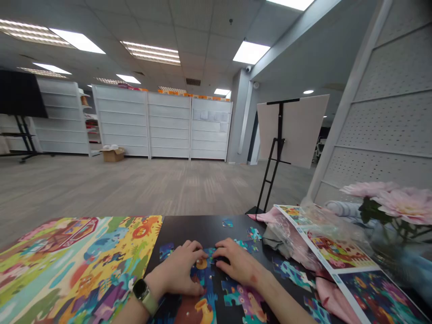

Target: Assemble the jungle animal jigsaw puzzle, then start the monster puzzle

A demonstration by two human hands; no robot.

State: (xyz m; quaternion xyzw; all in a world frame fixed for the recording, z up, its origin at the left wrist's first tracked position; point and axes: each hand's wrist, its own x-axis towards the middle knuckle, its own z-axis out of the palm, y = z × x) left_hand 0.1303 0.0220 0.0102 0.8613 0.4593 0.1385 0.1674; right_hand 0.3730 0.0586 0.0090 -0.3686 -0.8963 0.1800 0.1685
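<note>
My left hand (184, 269) rests over a joined strip of jigsaw puzzle (204, 301) with brown and blue pictures. Its fingertips touch the strip's upper part, and its thumb is spread apart on it lower down. My right hand (238, 261) comes in from the other side, thumb and fingers curled around a small blue puzzle piece (211, 255) at the strip's upper right edge. My fingers partly hide that piece. Right of the strip, below my right hand, lies another joined puzzle section (243, 300) with a pink and purple figure.
Loose puzzle pieces (227, 222) lie on the dark table (192, 227). A large colourful picture board (111, 256) covers the left side. At right are printed picture sheets (344, 252), plastic wrap (286, 243) and pink flowers (401, 202). An easel (275, 157) stands beyond the table.
</note>
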